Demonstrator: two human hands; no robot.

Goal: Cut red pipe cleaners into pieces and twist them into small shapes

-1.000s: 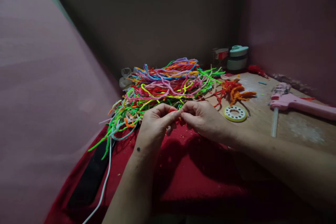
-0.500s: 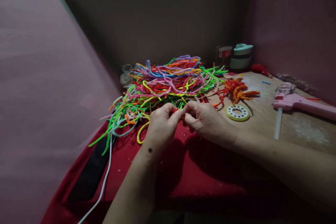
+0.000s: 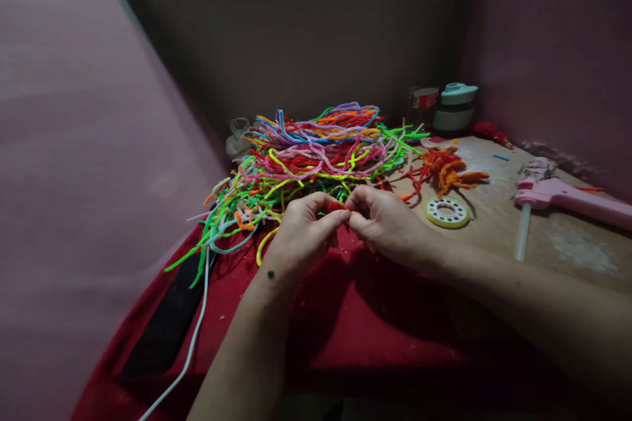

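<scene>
Left hand [image 3: 310,229] and right hand [image 3: 378,218] both pinch one small red piece [image 3: 338,206] above the red cloth [image 3: 227,329]. It looks light, soft and bendable, best gripped at its ends. Beyond: one pile of strands [image 3: 316,156], too tangled to count; one disc [image 3: 459,212]; one pink glue gun [image 3: 539,192].
</scene>
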